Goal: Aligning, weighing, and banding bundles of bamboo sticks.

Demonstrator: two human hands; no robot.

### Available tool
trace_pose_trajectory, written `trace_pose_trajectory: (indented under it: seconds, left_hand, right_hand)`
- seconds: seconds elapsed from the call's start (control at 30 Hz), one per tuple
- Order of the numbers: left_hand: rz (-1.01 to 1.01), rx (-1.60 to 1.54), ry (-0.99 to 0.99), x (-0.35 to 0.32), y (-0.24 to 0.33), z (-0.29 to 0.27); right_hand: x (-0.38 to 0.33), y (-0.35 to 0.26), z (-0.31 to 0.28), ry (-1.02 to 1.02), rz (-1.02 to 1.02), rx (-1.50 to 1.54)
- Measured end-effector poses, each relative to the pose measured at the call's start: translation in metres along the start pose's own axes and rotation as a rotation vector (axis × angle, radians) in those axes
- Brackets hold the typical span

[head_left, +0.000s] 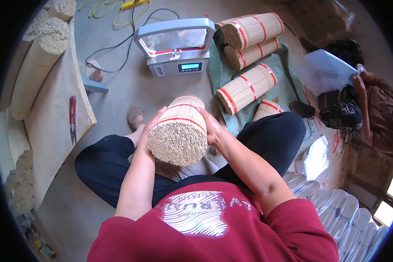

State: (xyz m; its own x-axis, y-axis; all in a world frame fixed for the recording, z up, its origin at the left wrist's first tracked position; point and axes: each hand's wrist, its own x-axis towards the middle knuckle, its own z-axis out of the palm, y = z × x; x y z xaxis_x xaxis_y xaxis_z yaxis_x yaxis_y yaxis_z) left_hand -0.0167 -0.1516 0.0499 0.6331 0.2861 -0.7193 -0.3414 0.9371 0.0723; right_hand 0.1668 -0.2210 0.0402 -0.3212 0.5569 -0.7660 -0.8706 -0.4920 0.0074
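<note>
Between both palms I hold a thick bundle of thin bamboo sticks, tied round with red bands, its flat end of packed stick tips tilted toward me. My left hand wraps its left side and my right hand grips its right side; some fingers are hidden behind it. Just beyond the bundle stands a grey strapping machine with an arched frame, a red strap across its opening and a lit blue display. Nothing is in the arch.
Several banded stick bundles lie on a green sheet at right. A board at left carries a red-handled tool beside more sticks. Cables cross the floor. Another person sits at right with a plastic bag.
</note>
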Motion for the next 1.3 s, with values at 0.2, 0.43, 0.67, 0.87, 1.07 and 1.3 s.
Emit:
trace_pose_trajectory:
  seconds: [0.2,0.43,0.67,0.87,1.07,1.3]
  left_hand:
    - [0.283,0.332,-0.26,-0.002,-0.012,0.085]
    - [0.524,0.718,-0.493,0.018,-0.016,0.253]
    - [0.316,0.837,-0.662,0.131,-0.024,0.33]
    - [0.25,0.919,-0.52,0.239,-0.02,0.327]
    - [0.271,1.068,-0.311,0.317,-0.019,0.296]
    - [0.252,1.28,-0.254,0.342,-0.007,0.274]
  right_hand:
    - [-0.126,-0.015,0.037,-0.052,-0.344,-0.066]
    - [-0.198,-0.124,0.031,-0.186,-0.618,-0.213]
    - [-0.2,-0.267,-0.026,-0.179,-0.795,-0.242]
    - [-0.135,-0.339,-0.092,-0.036,-0.882,-0.18]
    - [-0.057,-0.369,-0.151,-0.072,-0.893,-0.045]
    - [-0.01,-0.396,-0.183,-0.003,-0.918,-0.008]
